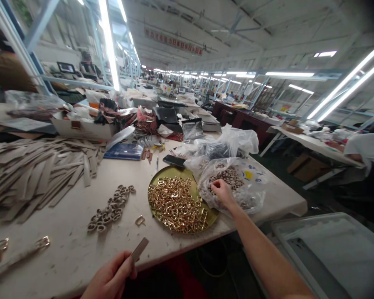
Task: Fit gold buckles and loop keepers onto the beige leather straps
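Observation:
My left hand (pixel 114 272), at the table's near edge, is closed around a grey-beige strap (pixel 140 249) whose end sticks out past the thumb. Over an open clear plastic bag (pixel 256 193) of small beige strap loops (pixel 229 176), my right hand (pixel 223 193) has its fingertips pinched together; whatever is between them is too small to make out. Between the hands lies a round gold tray (pixel 195 189) heaped with gold buckles (pixel 174 203). One loose buckle (pixel 140 220) rests left of the tray, near a small pile of strap loops (pixel 112 207).
Many flat beige strips (pixel 34 174) are heaped at the left. Straps with buckles (pixel 42 242) lie at the lower left. A blue booklet (pixel 124 151), a phone (pixel 173 160) and a pen (pixel 157 164) lie behind the tray. A translucent bin (pixel 336 249) stands at the right.

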`<state>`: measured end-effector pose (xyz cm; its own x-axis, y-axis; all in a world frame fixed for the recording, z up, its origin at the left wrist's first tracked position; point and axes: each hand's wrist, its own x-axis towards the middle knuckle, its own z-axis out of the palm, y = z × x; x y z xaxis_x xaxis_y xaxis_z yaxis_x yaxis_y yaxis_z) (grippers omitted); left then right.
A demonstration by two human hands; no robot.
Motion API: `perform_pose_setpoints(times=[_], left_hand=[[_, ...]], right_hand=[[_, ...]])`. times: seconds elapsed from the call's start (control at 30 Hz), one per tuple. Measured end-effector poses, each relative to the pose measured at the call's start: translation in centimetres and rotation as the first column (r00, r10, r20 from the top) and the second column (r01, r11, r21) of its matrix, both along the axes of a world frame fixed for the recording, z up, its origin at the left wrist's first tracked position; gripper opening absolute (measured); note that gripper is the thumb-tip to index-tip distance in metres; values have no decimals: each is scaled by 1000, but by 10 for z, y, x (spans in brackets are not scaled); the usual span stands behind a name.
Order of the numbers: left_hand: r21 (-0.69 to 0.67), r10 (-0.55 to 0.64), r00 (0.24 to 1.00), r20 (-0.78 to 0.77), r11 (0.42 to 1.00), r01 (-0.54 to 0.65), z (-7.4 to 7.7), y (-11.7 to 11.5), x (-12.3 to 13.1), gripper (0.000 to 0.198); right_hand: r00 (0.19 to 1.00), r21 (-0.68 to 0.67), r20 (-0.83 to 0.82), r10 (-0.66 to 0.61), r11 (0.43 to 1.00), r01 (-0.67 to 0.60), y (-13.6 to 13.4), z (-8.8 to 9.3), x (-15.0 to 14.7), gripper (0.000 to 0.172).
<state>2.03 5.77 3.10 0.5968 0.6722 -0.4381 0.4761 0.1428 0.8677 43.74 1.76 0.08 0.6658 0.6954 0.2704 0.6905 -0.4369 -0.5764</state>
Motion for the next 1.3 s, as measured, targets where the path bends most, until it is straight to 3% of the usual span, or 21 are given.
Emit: perform_pose_setpoints(times=[0.13, 0.27, 0.37, 0.47, 0.57, 0.63, 0.7, 0.77, 0.83, 0.97, 1.1, 1.2, 1.27, 1.3], left_hand=[[38, -25, 999, 48, 999, 23, 11, -1, 4, 57], [58, -32, 997, 77, 998, 28, 9, -8, -3, 52], [50, -26, 996, 85, 998, 22, 6, -11, -9, 50], [46, -15, 994, 104, 999, 10, 9, -12, -7, 48], [80, -26, 992, 128, 997, 15, 19, -13, 2, 41], [110, -24, 985, 173, 994, 4, 25, -14, 7, 36], [133, -2, 972, 234, 991, -30, 30, -15, 9, 32], [180, 18, 967, 255, 981, -66, 31, -16, 7, 28], [306, 30, 979, 201, 947, -92, 30, -17, 2, 25], [583, 87, 996, -20, 810, -59, 24, -18, -7, 21], [627, 73, 992, -102, 779, 7, 15, -16, -10, 21], [660, 68, 985, -158, 749, 55, 9, -13, -11, 24], [721, 62, 978, -200, 685, 104, 6, -11, -12, 26], [753, 57, 972, -228, 643, 138, 4, -9, -13, 27]], right_hand=[[995, 112, -97, -20, 993, 31, -1, 1, -9, 13], [971, 201, -239, -21, 977, 70, -4, 11, -13, 8], [910, 252, -407, 83, 967, 25, -8, 25, -27, 16], [776, 304, -576, 257, 949, -89, -11, 37, -67, 27], [537, 365, -738, 409, 911, -192, -12, 45, -128, 33], [121, 450, -873, 472, 877, -172, -12, 47, -172, 26], [-171, 481, -872, 458, 866, -135, -13, 48, -210, 20], [-282, 476, -859, 428, 870, -129, -12, 45, -238, 19], [-303, 469, -858, 414, 873, -135, -10, 41, -257, 19], [-279, 438, -879, 387, 886, -149, -7, 30, -273, 22], [-235, 420, -896, 377, 890, -176, -5, 22, -274, 23], [-58, 451, -890, 452, 856, -253, -4, 16, -272, 23], [80, 443, -867, 493, 833, -330, -3, 13, -270, 25], [111, 429, -862, 494, 829, -360, -2, 11, -269, 27]])
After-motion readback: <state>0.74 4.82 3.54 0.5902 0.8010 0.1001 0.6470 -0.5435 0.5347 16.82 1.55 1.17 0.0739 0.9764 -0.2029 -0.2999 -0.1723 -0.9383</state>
